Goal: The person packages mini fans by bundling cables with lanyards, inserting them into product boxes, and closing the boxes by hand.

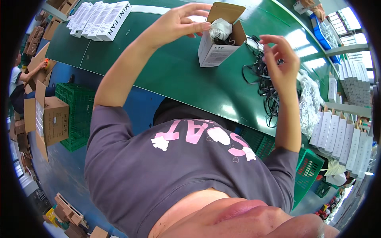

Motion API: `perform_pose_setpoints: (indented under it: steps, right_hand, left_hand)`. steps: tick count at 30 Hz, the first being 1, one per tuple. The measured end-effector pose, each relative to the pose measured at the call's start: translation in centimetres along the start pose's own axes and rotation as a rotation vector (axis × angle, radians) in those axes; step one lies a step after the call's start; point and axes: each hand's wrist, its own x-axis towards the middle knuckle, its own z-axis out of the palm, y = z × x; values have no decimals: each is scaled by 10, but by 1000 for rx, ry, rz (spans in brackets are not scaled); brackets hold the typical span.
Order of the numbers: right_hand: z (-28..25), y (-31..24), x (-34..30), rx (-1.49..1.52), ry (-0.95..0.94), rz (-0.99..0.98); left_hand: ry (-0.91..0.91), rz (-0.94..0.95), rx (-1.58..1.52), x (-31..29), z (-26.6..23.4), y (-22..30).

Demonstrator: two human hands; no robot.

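An open white carton (217, 53) with a raised brown flap stands on the green table (158, 71). Inside it sit a white-wrapped bundle (220, 30) and a bit of black cord. At the carton's left top edge is my left hand (180, 23), its fingers stretched and spread, some reaching toward the back of the flap, one tip by the bundle. My right hand (282, 59) hovers to the right of the carton, fingers bent but apart, with nothing visible in them. Under and beside it lies a tangled heap of black cables (270, 93).
White slim boxes (101, 20) lie in a row at the far left. Clear plastic bags (310, 103) pile beyond the cables; more white boxes (337, 137) stand at right. At left are a brown carton (55, 119), a green crate (75, 115) and another person (24, 79).
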Motion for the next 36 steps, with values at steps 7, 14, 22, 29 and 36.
perform_pose_setpoints:
  steps: [7, 14, 22, 29, 36]
  right_hand:
    - [59, 20, -5, -13, 59, -256]
    - [71, 31, -9, 330, 75, -70]
    - [71, 29, -6, 353, 56, -44]
    - [73, 27, -10, 390, 77, -64]
    - [74, 26, -9, 350, 106, -77]
  left_hand:
    - [175, 26, -238, 18, 49, -8]
    - [133, 398, -47, 7, 35, -20]
    - [193, 496, 683, -7, 45, 6]
    - [186, 556, 769, -8, 45, 4]
    - [145, 607, 787, 0, 37, 2]
